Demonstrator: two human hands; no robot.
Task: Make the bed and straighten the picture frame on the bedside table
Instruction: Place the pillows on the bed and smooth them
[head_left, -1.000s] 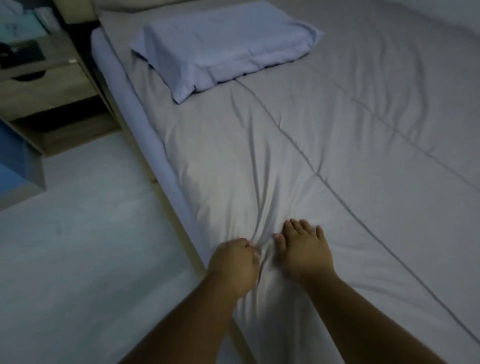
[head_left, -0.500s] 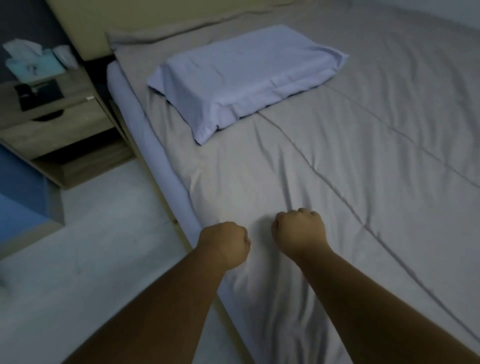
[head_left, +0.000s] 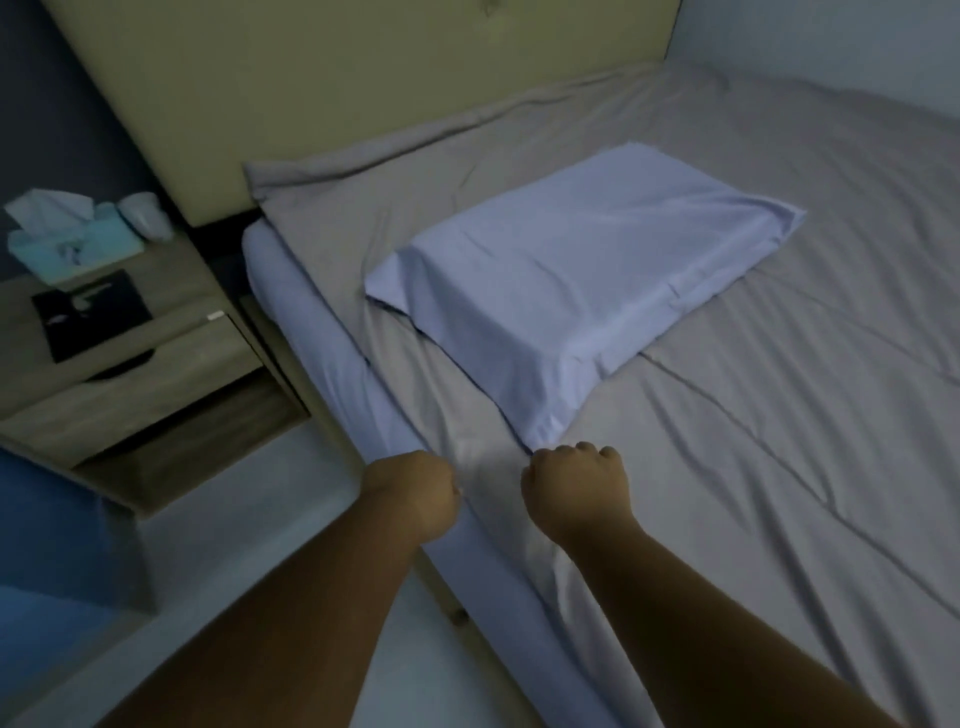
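Left grip (head_left: 413, 493) and right grip (head_left: 574, 491) fisted at blanket (head_left: 727, 467) edge

Clamps both, apparently, on its grey cloth at bed (head_left: 322, 332)'s side, just short of pillow (head_left: 582, 291). Has picture frame (head_left: 91, 314) flat on bedside bench (head_left: 176, 280), well apart.

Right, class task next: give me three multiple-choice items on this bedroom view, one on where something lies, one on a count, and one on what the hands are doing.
1. Where is the black picture frame? A) on a chair B) on a windowsill C) flat on the bedside table
2. Besides the pale blue pillow, how many more lie on the duvet in view? A) none B) one C) two
3. How are the left hand and right hand? A) flat and open B) curled, gripping the duvet's edge C) lifting a cup

Answers: 1 C, it lies in front of the tissue box; 2 A, only one shows; 3 B, both fists bunch cloth at the near edge.
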